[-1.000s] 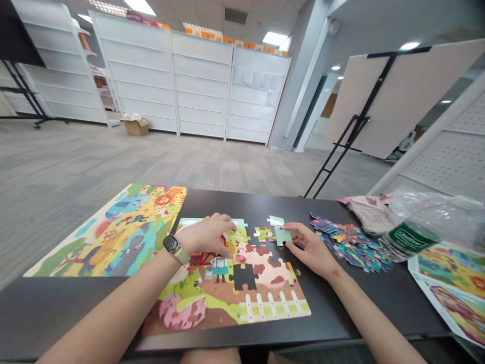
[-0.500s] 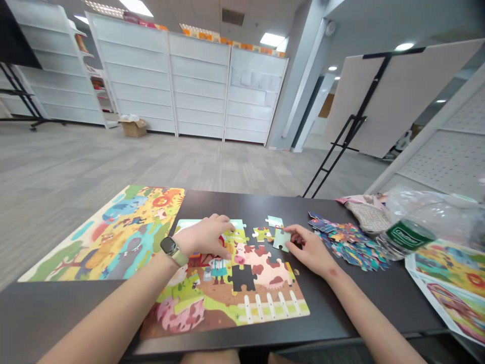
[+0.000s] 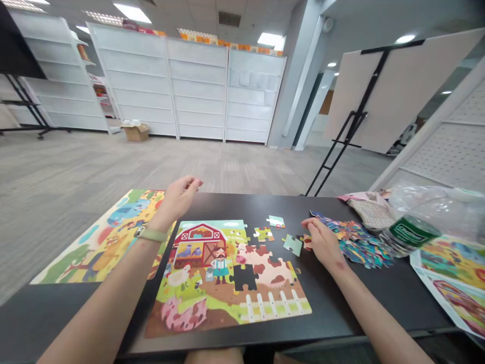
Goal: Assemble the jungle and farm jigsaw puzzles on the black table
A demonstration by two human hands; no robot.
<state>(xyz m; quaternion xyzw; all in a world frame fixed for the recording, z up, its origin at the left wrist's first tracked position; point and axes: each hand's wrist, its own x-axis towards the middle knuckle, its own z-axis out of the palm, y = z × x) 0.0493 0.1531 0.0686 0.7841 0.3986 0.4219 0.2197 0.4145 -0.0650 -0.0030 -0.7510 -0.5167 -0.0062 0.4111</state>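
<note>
A farm jigsaw puzzle (image 3: 223, 313) lies partly assembled on the table, with a dark gap beside the cow and an uneven upper right edge. My left hand (image 3: 180, 199) is raised above the table's far edge, its fingers curled together and nothing visible in them. My right hand (image 3: 325, 243) is to the right of the puzzle, fingers closed at a red-brown jigsaw piece (image 3: 307, 242) that they partly cover. Beside it lies a pale green piece (image 3: 292, 245). A yellow-green piece (image 3: 263, 233) and a light blue piece (image 3: 276, 221) lie above the cow.
A finished animal puzzle (image 3: 91, 247) is at the left of the black table (image 3: 231, 202). To the right are a heap of dark colourful pieces (image 3: 359, 242), a green-labelled plastic bottle (image 3: 411, 232), a cloth pouch (image 3: 369, 210) and printed picture sheets (image 3: 450, 283).
My left hand has lifted off the puzzle and moved up and left, uncovering the barn. My right hand has let go of the pale green piece, now further right, and shifted right.
</note>
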